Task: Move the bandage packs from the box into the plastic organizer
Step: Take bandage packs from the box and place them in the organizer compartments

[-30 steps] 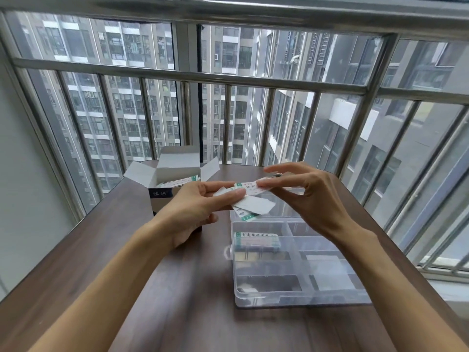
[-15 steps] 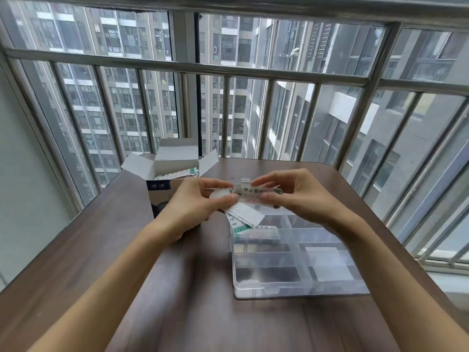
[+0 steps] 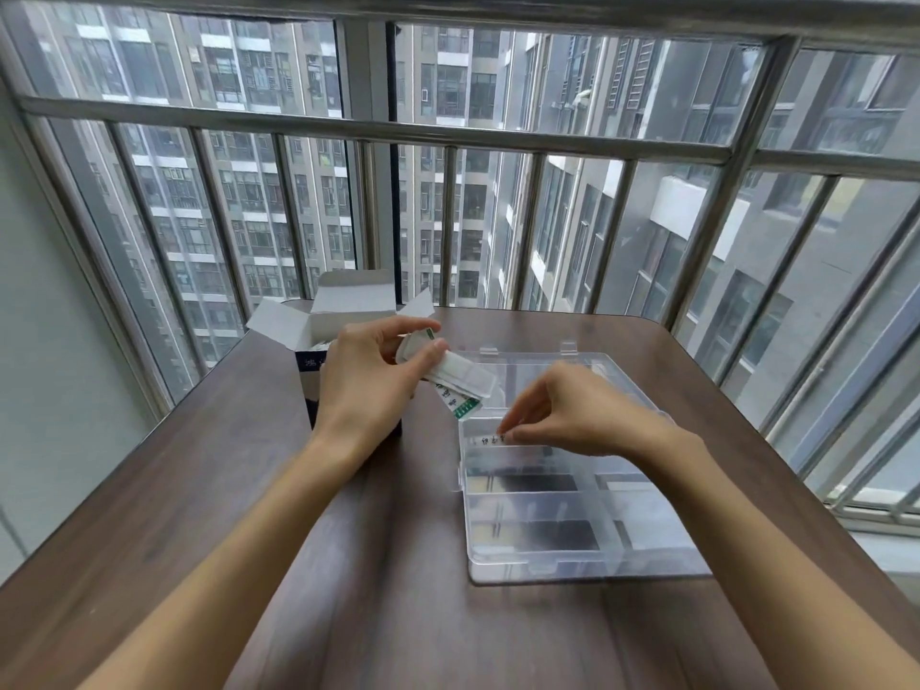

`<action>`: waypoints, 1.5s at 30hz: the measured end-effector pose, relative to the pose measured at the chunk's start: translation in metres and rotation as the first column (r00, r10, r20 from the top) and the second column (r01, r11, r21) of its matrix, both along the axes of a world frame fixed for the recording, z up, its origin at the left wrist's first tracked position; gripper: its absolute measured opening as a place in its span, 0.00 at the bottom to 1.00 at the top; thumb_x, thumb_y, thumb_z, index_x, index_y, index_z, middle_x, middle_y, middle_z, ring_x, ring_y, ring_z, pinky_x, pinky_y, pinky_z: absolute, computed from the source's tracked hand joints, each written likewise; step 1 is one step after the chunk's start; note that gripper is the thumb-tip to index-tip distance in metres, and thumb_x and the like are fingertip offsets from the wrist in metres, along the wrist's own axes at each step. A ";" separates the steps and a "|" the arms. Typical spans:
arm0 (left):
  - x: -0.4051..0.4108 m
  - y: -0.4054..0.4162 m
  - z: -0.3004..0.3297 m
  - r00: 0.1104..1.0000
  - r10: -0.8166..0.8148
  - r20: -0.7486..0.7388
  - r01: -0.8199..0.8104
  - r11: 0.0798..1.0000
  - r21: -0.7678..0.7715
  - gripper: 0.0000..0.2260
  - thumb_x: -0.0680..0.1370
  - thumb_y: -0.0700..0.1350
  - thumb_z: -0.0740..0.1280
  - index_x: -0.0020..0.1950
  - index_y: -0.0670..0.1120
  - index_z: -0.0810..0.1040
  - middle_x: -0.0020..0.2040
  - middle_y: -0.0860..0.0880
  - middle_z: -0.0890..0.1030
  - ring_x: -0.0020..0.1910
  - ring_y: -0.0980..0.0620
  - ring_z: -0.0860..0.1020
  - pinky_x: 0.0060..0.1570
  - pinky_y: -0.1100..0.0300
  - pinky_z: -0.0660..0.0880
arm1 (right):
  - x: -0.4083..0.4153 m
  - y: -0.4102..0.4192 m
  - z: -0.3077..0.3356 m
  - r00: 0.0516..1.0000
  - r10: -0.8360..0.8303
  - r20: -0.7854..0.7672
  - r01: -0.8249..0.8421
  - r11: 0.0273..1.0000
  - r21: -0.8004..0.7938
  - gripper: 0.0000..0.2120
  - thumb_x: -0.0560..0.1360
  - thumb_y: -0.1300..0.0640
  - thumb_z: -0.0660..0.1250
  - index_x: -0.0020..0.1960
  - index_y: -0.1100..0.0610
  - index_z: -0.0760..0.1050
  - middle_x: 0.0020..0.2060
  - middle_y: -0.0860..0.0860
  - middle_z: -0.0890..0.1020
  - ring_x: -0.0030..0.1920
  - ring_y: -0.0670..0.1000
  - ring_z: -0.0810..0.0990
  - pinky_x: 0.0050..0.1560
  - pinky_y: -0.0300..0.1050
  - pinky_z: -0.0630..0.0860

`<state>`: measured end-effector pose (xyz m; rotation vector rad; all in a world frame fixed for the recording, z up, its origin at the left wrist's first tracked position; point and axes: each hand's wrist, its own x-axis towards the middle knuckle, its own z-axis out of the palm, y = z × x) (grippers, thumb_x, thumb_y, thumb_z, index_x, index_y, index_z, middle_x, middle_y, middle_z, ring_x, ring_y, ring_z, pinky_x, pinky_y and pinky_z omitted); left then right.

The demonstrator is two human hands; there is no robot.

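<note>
An open white and dark-blue cardboard box [image 3: 343, 316] stands on the table behind my left hand. My left hand [image 3: 368, 381] pinches a small bunch of white bandage packs [image 3: 460, 378] with green ends, held above the organizer's far-left corner. The clear plastic organizer [image 3: 557, 565] lies open to the right, divided into compartments. My right hand [image 3: 572, 415] pinches one bandage pack [image 3: 490, 439] by its end, low inside the organizer's far-left compartment. Whether other packs lie under it is unclear.
The dark wooden table [image 3: 388, 590] reaches to a metal window railing [image 3: 448, 136] at the back. The organizer's clear lid [image 3: 562, 363] lies flat behind it. The table's right edge runs close to the organizer.
My right hand drew one pack away from the bunch and lowered it into the organizer's far-left compartment. My left hand stayed raised with the rest of the packs.
</note>
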<state>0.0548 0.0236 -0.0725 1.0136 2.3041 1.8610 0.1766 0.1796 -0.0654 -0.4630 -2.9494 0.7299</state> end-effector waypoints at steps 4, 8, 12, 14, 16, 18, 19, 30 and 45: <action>0.002 0.001 0.001 1.000 -0.009 0.012 0.009 1.000 0.014 0.04 0.73 0.47 0.73 0.47 0.54 0.83 0.38 0.53 0.85 0.36 0.54 0.83 0.38 0.52 0.81 | -0.005 -0.008 0.006 0.997 -0.030 0.068 0.012 0.967 0.253 0.05 0.71 0.49 0.72 0.46 0.45 0.84 0.40 0.44 0.85 0.38 0.44 0.78 0.37 0.41 0.74; 0.004 0.001 0.002 0.995 -0.057 0.081 0.052 0.997 0.062 0.03 0.74 0.45 0.72 0.47 0.52 0.82 0.38 0.51 0.84 0.36 0.58 0.82 0.31 0.65 0.77 | -0.013 -0.010 0.008 0.991 -0.066 0.117 0.013 0.917 0.400 0.06 0.69 0.49 0.72 0.46 0.46 0.84 0.42 0.45 0.84 0.42 0.49 0.80 0.36 0.41 0.70; 0.006 0.001 0.007 0.971 -0.098 0.217 0.069 0.988 0.137 0.02 0.75 0.44 0.71 0.47 0.50 0.82 0.38 0.51 0.84 0.35 0.61 0.81 0.32 0.67 0.77 | -0.014 -0.002 0.007 0.987 -0.078 0.138 0.028 0.941 0.336 0.04 0.67 0.49 0.75 0.41 0.47 0.84 0.36 0.43 0.83 0.36 0.44 0.78 0.32 0.39 0.69; 0.007 0.002 0.008 0.955 -0.116 0.274 0.070 0.983 0.172 0.02 0.75 0.43 0.71 0.45 0.50 0.81 0.36 0.52 0.84 0.34 0.61 0.81 0.33 0.67 0.78 | -0.009 0.002 0.009 0.991 -0.061 0.118 0.033 0.974 0.225 0.05 0.67 0.49 0.75 0.41 0.48 0.84 0.27 0.41 0.79 0.30 0.41 0.74 0.31 0.37 0.68; 0.009 0.002 0.007 0.943 -0.133 0.305 0.076 0.979 0.190 0.02 0.75 0.43 0.71 0.45 0.50 0.81 0.35 0.53 0.84 0.34 0.61 0.81 0.33 0.68 0.77 | 0.000 0.005 0.019 0.994 -0.111 0.004 0.111 0.988 -0.111 0.07 0.71 0.50 0.72 0.46 0.52 0.82 0.23 0.43 0.75 0.24 0.40 0.69 0.28 0.33 0.65; 0.011 0.004 0.005 0.940 -0.133 0.315 0.072 0.978 0.198 0.02 0.74 0.43 0.72 0.45 0.49 0.81 0.36 0.52 0.84 0.34 0.61 0.81 0.33 0.68 0.77 | 0.006 0.002 0.032 0.979 -0.192 -0.065 0.123 0.818 -0.562 0.13 0.75 0.47 0.64 0.51 0.55 0.79 0.30 0.48 0.79 0.27 0.42 0.73 0.27 0.32 0.69; 0.013 0.005 0.003 0.940 -0.130 0.316 0.067 0.977 0.202 0.02 0.74 0.43 0.72 0.46 0.48 0.81 0.37 0.51 0.85 0.35 0.61 0.81 0.33 0.68 0.77 | 0.007 -0.002 0.037 0.978 -0.196 -0.070 0.098 0.729 -0.677 0.18 0.74 0.43 0.62 0.53 0.56 0.77 0.35 0.51 0.82 0.29 0.44 0.77 0.28 0.33 0.71; 0.020 0.009 0.002 0.768 -0.388 0.509 0.318 0.921 0.223 0.13 0.76 0.41 0.69 0.60 0.42 0.77 0.49 0.46 0.85 0.48 0.53 0.84 0.42 0.65 0.80 | 0.005 -0.014 0.020 0.939 -0.317 -0.137 0.158 0.747 -0.646 0.09 0.71 0.55 0.72 0.49 0.57 0.82 0.35 0.50 0.83 0.28 0.40 0.76 0.33 0.33 0.72; 0.018 0.006 0.011 0.707 -0.393 0.588 0.296 0.919 0.259 0.08 0.75 0.37 0.68 0.54 0.42 0.80 0.46 0.44 0.85 0.46 0.52 0.84 0.40 0.65 0.80 | 0.008 -0.015 0.023 0.695 -0.328 -0.639 -0.028 0.877 -0.481 0.05 0.71 0.60 0.70 0.47 0.56 0.81 0.39 0.49 0.84 0.35 0.42 0.82 0.36 0.31 0.76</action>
